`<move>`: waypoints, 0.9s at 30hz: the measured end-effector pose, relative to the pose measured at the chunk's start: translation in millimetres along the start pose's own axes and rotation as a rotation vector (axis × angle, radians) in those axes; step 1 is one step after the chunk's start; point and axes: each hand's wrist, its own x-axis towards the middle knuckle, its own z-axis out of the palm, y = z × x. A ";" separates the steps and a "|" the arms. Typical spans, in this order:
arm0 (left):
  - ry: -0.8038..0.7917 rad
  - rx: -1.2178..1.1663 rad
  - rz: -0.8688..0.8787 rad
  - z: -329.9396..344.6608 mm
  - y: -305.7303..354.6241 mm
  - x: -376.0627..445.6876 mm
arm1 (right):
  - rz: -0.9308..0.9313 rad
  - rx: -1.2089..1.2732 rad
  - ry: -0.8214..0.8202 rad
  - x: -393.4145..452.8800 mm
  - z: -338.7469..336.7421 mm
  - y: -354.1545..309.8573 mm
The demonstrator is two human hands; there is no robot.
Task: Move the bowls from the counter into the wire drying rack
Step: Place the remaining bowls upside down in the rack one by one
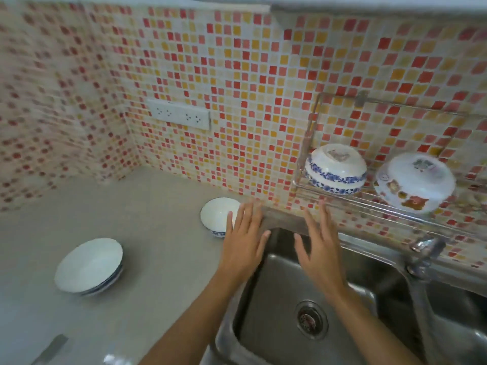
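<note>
Two bowls [89, 266] [218, 216] sat on the bench [147, 233], left of the sink [303, 299]; two more [335, 168] [415, 181] lay upturned in the wall rack [369, 204] behind it.

Surface [131, 219]: matt grey, smooth, stone-like. Sink [303, 272], set into its right end: brushed stainless steel, dull sheen, metal drain strainer [311, 318]. Tap [424, 248] behind the sink: polished chrome. Wire drying rack [382, 204] above the sink: bright thin metal wire. Bowls [89, 264] left of the sink: glazed glossy white ceramic, blue-patterned. Wall [237, 88] behind the sink: small glossy mosaic tiles, pale grout.
</note>
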 end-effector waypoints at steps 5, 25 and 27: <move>-0.002 0.055 -0.441 -34.4 -128.0 -71.1 | 0.009 0.287 -0.428 -1.3 89.2 -99.1; 0.137 -0.465 -1.292 -79.8 -365.0 -162.4 | 0.738 0.900 -0.986 -7.2 277.4 -350.0; 0.094 -0.513 -1.245 -85.4 -363.6 -160.2 | 0.724 0.896 -0.923 -4.2 267.4 -344.8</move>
